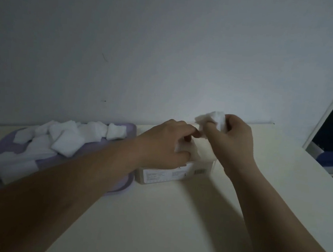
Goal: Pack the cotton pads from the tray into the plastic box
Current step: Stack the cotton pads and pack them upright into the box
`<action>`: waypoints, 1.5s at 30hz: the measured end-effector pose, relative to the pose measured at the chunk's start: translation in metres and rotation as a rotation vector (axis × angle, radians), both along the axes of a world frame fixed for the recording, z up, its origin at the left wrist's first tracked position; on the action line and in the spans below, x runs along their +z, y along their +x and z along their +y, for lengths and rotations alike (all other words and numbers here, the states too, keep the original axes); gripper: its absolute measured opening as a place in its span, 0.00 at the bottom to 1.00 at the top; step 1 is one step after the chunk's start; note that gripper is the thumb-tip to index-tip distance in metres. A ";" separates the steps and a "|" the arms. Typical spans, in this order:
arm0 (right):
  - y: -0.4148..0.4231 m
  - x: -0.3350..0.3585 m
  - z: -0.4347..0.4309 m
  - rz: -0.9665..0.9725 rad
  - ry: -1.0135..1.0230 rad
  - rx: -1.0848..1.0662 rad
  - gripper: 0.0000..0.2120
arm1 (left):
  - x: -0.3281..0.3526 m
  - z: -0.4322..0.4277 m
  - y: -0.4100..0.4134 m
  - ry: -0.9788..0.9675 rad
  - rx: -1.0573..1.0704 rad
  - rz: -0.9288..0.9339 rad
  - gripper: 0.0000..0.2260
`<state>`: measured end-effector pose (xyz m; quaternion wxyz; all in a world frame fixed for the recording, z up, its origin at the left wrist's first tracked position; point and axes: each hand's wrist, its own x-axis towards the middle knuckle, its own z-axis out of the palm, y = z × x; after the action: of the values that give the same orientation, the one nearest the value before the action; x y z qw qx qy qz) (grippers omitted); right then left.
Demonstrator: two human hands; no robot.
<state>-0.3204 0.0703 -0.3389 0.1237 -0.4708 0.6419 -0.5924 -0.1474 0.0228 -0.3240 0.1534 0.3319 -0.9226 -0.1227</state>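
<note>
Hands close together: right hand (233,138) raised, pinching crumpled white cotton pad (217,118); left hand (166,140) curled, fingers down, grip unclear. Beneath, cream table (173,218); at left, lavender plastic tray (129,130) heaped with loose white square cotton pads (67,136); just beside its right edge, under both hands, clear rectangular plastic box (169,174).

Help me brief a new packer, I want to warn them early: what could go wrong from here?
1. The right hand pinches a crumpled cotton pad above the plastic box; it may go in bunched or slip onto the table.
2. The left forearm crosses the tray beside the loose pile of pads and could sweep some off.
3. The left hand covers the box opening, so the hands may collide.
</note>
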 end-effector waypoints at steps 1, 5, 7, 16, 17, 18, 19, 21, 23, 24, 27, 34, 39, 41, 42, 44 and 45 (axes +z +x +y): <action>0.001 0.003 0.002 0.018 -0.020 -0.023 0.08 | 0.001 0.001 0.001 -0.019 0.005 -0.030 0.24; 0.004 0.006 0.008 0.063 -0.013 -0.050 0.09 | 0.003 0.002 -0.005 -0.063 0.013 -0.157 0.23; 0.005 0.002 0.006 0.076 0.027 -0.043 0.13 | 0.002 0.001 -0.008 -0.092 0.019 -0.173 0.16; 0.002 -0.025 -0.010 0.478 0.208 -0.031 0.13 | -0.016 -0.006 -0.006 -0.183 0.021 0.045 0.10; 0.002 -0.026 -0.011 0.522 0.224 -0.068 0.11 | -0.017 -0.006 -0.006 -0.163 0.043 0.059 0.12; 0.002 -0.026 -0.011 0.534 0.240 -0.094 0.10 | -0.019 -0.007 -0.006 -0.146 0.064 0.067 0.13; 0.002 -0.025 -0.011 0.522 0.253 -0.106 0.09 | -0.020 -0.009 -0.006 -0.136 0.079 0.071 0.14; 0.002 -0.023 -0.010 0.495 0.278 -0.102 0.07 | -0.022 -0.009 -0.007 -0.139 0.092 0.079 0.13; 0.002 -0.022 -0.010 0.500 0.291 -0.084 0.06 | -0.022 -0.008 -0.009 -0.135 0.109 0.081 0.12; 0.002 -0.022 -0.010 0.495 0.288 -0.065 0.05 | -0.023 -0.008 -0.010 -0.128 0.124 0.082 0.11; 0.004 -0.023 -0.011 0.454 0.236 -0.032 0.03 | -0.021 -0.007 -0.011 -0.120 0.157 0.089 0.12; 0.007 -0.021 -0.011 0.518 0.207 -0.103 0.12 | -0.016 -0.002 -0.010 -0.068 0.163 0.024 0.11; 0.006 -0.020 -0.013 0.568 0.257 -0.037 0.14 | -0.010 0.002 -0.013 -0.020 0.224 -0.026 0.11; 0.005 -0.018 -0.014 0.536 0.261 0.047 0.18 | -0.010 0.001 -0.013 -0.017 0.219 -0.031 0.10; 0.004 -0.018 -0.014 0.526 0.253 0.073 0.18 | -0.011 -0.001 -0.012 -0.030 0.206 -0.026 0.10; 0.005 -0.017 -0.014 0.519 0.207 0.080 0.18 | -0.013 -0.003 -0.011 -0.052 0.184 -0.012 0.12; 0.007 -0.016 -0.013 0.527 0.175 0.062 0.17 | -0.013 -0.004 -0.011 -0.055 0.182 -0.008 0.12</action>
<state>-0.3132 0.0572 -0.3553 0.0105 -0.6156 0.6859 -0.3878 -0.1579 0.0187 -0.3372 0.1695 0.4105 -0.8922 -0.0819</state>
